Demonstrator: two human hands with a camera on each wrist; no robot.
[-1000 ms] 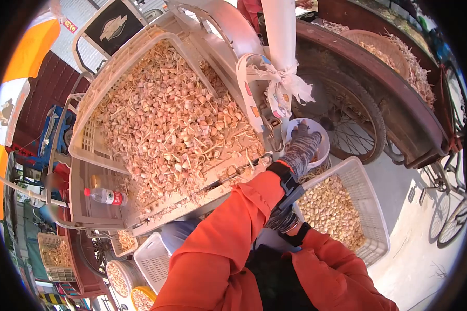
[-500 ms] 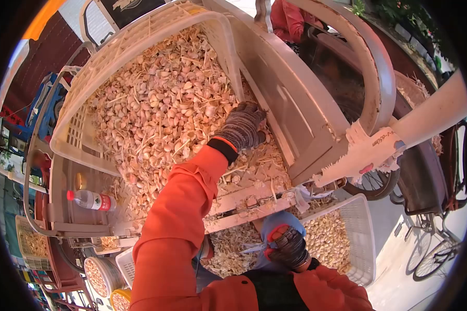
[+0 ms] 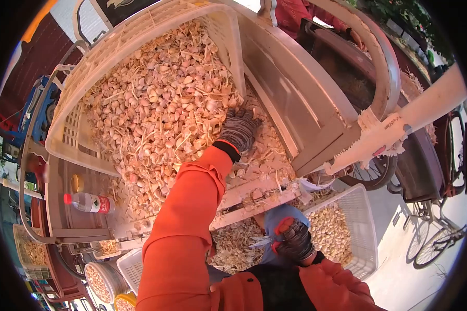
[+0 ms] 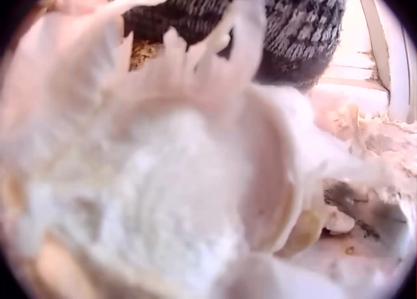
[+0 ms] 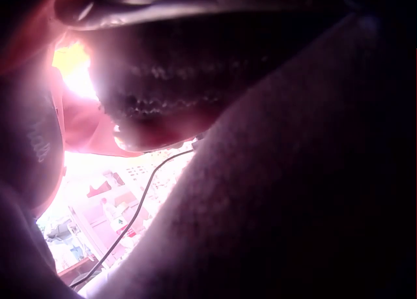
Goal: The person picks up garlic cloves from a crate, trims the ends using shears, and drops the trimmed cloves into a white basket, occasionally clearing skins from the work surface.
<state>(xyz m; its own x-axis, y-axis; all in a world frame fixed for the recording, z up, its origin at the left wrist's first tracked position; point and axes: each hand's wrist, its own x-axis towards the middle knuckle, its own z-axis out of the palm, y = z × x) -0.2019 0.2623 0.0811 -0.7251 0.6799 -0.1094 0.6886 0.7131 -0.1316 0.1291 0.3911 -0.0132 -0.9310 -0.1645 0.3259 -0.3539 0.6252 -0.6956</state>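
Cart bed [image 3: 301,98] is the largest thing before you, made of worn metal, and it carries the garlic pile [image 3: 155,109]. A pale plastic basket [image 3: 78,133], its walls pierced like a grid, goes around the far and left sides of this pile. The pile has its long axis running away from you, slightly inclined, and its loose cloves spread toward the near edge of the bed.

To the right of the pile, and lower, is a white crate [image 3: 363,228] with smooth yellowish cloves [image 3: 331,233] inside. A clear bottle with red cap [image 3: 91,202] lies on its side at the left of the pile.

Your left hand [image 3: 240,129], in knitted grey glove, is the nearer one: it touches the right border of the pile, so most cloves lie to its left. Its fingers are slightly apart, but I cannot tell whether they pinch something. Your right hand [image 3: 296,241], below the pile, rests curled on blue cloth [image 3: 279,215], beside the crate; what it holds, if anything, I cannot tell.

Smallest are the thin stalks and papery, torn skins [image 4: 176,169], blurred close to your left wrist.
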